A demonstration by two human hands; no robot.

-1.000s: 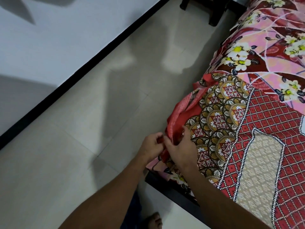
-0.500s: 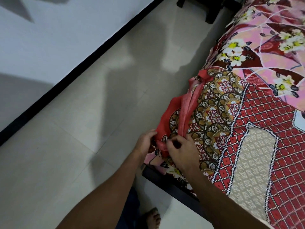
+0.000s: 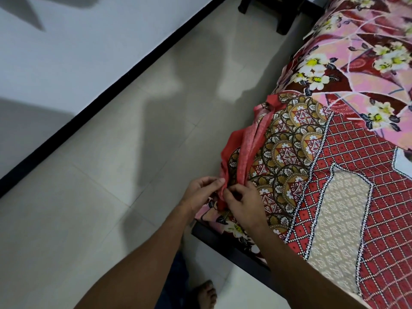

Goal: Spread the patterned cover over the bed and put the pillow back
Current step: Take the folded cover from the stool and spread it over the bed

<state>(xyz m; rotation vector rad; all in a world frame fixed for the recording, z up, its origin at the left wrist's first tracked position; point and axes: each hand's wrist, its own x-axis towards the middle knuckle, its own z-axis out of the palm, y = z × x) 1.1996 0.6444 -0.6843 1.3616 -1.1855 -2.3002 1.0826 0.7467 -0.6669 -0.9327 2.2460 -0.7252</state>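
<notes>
The patterned cover [image 3: 347, 197], red with a diamond grid, beige panels and a gold-brown scalloped border, lies over the near part of the bed. Its red edge is bunched in folds at the bed's corner. My left hand [image 3: 200, 192] pinches that red edge from the floor side. My right hand [image 3: 243, 201] pinches the same fold from the bed side, fingertips nearly meeting the left hand's. Beyond the cover, a pink floral sheet [image 3: 356, 70] covers the bed. No pillow is in view.
The bed's dark frame [image 3: 225, 244] runs along the corner below my hands. Pale tiled floor [image 3: 111, 186] lies to the left, bounded by a white wall with a black skirting [image 3: 107, 94]. A dark stool leg [image 3: 283, 21] stands at the top. My bare foot [image 3: 206, 293] is near the frame.
The red edge has been pulled out from the corner, showing a longer bunched fold. My hands shifted slightly along it and keep pinching it.
</notes>
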